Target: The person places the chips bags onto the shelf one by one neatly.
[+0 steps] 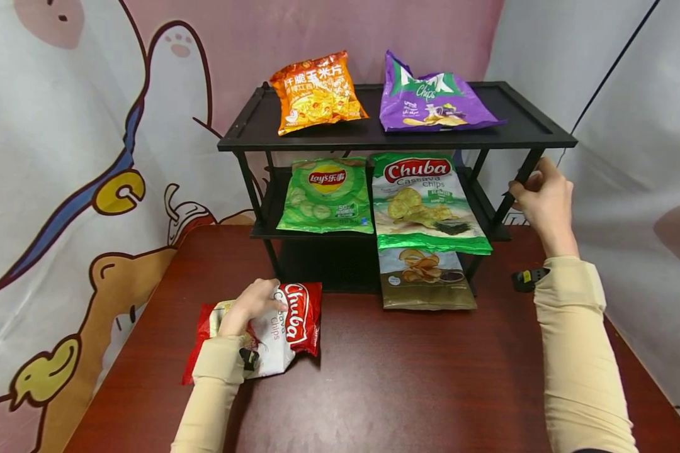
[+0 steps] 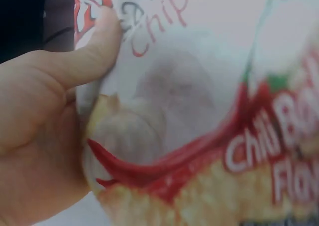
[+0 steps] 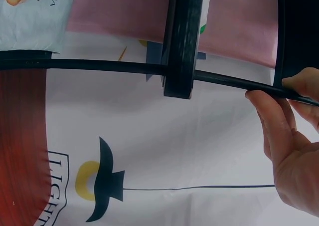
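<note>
My left hand (image 1: 256,303) grips a red and white Chuba cassava chips bag (image 1: 303,314) at the table's left front. In the left wrist view the thumb presses on the printed front of this chips bag (image 2: 174,76), and the other fingers are hidden behind it. My right hand (image 1: 546,198) holds the right front post of a black tiered shelf (image 1: 340,141). Seen from the right wrist, the thumb and fingers of that hand (image 3: 294,136) pinch the thin dark post (image 3: 224,80).
The top tier carries an orange corn chips bag (image 1: 317,94) and a purple chips bag (image 1: 433,100). Below lie a green Lay's bag (image 1: 328,196) and a green and white Chuba bag (image 1: 425,195), over a brown bag (image 1: 427,283). All stands on a reddish wooden table (image 1: 408,371).
</note>
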`<state>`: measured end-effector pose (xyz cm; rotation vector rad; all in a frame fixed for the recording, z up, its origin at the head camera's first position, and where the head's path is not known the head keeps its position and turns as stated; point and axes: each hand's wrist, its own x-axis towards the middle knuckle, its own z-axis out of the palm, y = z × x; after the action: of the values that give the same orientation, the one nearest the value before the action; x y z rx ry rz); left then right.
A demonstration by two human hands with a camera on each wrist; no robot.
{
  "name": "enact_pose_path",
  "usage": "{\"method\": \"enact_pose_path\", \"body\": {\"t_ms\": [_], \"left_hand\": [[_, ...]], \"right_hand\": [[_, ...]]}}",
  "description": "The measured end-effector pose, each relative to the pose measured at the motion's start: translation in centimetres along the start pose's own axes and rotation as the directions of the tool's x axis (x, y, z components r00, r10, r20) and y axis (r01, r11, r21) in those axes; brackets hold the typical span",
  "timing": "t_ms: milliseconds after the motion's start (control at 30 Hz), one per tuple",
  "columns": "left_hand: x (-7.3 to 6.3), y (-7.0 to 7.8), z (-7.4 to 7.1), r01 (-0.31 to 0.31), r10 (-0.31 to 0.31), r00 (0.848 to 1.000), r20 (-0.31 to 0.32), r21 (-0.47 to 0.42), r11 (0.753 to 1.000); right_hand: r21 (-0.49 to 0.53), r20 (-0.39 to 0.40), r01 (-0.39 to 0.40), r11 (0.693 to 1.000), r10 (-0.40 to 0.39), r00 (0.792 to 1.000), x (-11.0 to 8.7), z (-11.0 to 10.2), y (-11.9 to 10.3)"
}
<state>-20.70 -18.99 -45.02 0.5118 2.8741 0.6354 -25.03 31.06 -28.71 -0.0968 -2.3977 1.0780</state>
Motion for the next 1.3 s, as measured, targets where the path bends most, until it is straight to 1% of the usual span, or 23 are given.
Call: {"method": "enact_pose_path", "body": {"t_ms": [100, 200, 267, 367, 400, 533, 600, 667, 700, 800, 867, 933, 1000, 1100, 1133, 1233, 1300], "left_hand": [[0.3, 0.5, 0.2, 0.022, -0.025, 0.999, -0.048, -0.055, 0.998], [0.7, 1.1, 0.6, 0.064, -0.079, 0.992, -0.103, -0.141, 0.988], [0.9, 1.5, 0.9, 0.104, -0.133, 0.983, -0.13, -0.212, 0.972], [1.4, 2.0, 1.5, 0.146, -0.2, 0.965, -0.168, -0.29, 0.946], [1.5, 2.1, 1.6, 0.16, -0.223, 0.958, -0.183, -0.304, 0.939], [1.9, 2.7, 2.1, 0.179, -0.272, 0.932, -0.241, -0.347, 0.92], [2.0, 2.9, 2.2, 0.186, -0.284, 0.926, -0.248, -0.355, 0.916], [2.1, 3.0, 2.3, 0.195, -0.287, 0.929, -0.232, -0.354, 0.915], [2.0, 3.0, 2.2, 0.2, -0.285, 0.934, -0.215, -0.346, 0.917], [1.7, 2.7, 1.9, 0.216, -0.266, 0.956, -0.12, -0.319, 0.923], [1.4, 2.4, 1.6, 0.23, -0.258, 0.965, -0.054, -0.305, 0.924], [1.1, 2.1, 1.5, 0.247, -0.261, 0.965, 0.001, -0.317, 0.915], [1.0, 1.7, 1.5, 0.265, -0.272, 0.962, 0.028, -0.346, 0.9], [1.1, 1.5, 1.8, 0.288, -0.3, 0.953, 0.037, -0.412, 0.864], [1.2, 1.5, 1.9, 0.289, -0.305, 0.952, 0.031, -0.424, 0.858], [1.5, 1.8, 2.1, 0.27, -0.302, 0.953, -0.004, -0.438, 0.857], [1.7, 2.1, 2.3, 0.252, -0.298, 0.954, -0.037, -0.44, 0.862]], "right_hand": [[0.005, 0.004, 0.0, 1.0, 0.0, 1.0, -0.1, 0.1, 0.0], [0.015, 0.001, 0.003, 1.0, -0.003, 1.0, 0.0, 0.2, 0.0], [0.018, -0.003, 0.006, 1.0, -0.006, 1.0, 0.0, 0.3, 0.0], [0.017, -0.009, 0.01, 1.0, -0.01, 1.0, 0.1, 0.4, 0.2], [0.016, -0.007, 0.008, 1.0, -0.008, 1.0, 0.1, 0.4, 0.2], [0.011, -0.003, -0.002, 1.0, 0.002, 1.0, 0.1, 0.4, 0.4], [0.01, -0.002, -0.007, 1.0, 0.007, 1.0, 0.0, 0.3, 0.4], [0.007, -0.002, -0.011, 1.0, 0.011, 1.0, 0.0, 0.3, 0.4], [0.005, -0.001, -0.014, 1.0, 0.014, 1.0, 0.0, 0.3, 0.4], [-0.001, 0.004, -0.021, 1.0, 0.021, 1.0, 0.0, 0.3, 0.4], [-0.004, 0.007, -0.027, 1.0, 0.027, 1.0, 0.0, 0.2, 0.4], [-0.007, 0.007, -0.028, 1.0, 0.028, 1.0, -0.1, 0.2, 0.4], [-0.011, 0.006, -0.027, 1.0, 0.027, 1.0, -0.1, 0.2, 0.4], [-0.01, 0.003, -0.021, 1.0, 0.021, 1.0, 0.0, 0.2, 0.3], [-0.009, 0.003, -0.02, 1.0, 0.02, 1.0, 0.0, 0.2, 0.3], [-0.005, -0.004, -0.015, 1.0, 0.015, 1.0, 0.0, 0.2, 0.3], [-0.003, -0.006, -0.013, 1.0, 0.013, 1.0, 0.0, 0.2, 0.2]]}}
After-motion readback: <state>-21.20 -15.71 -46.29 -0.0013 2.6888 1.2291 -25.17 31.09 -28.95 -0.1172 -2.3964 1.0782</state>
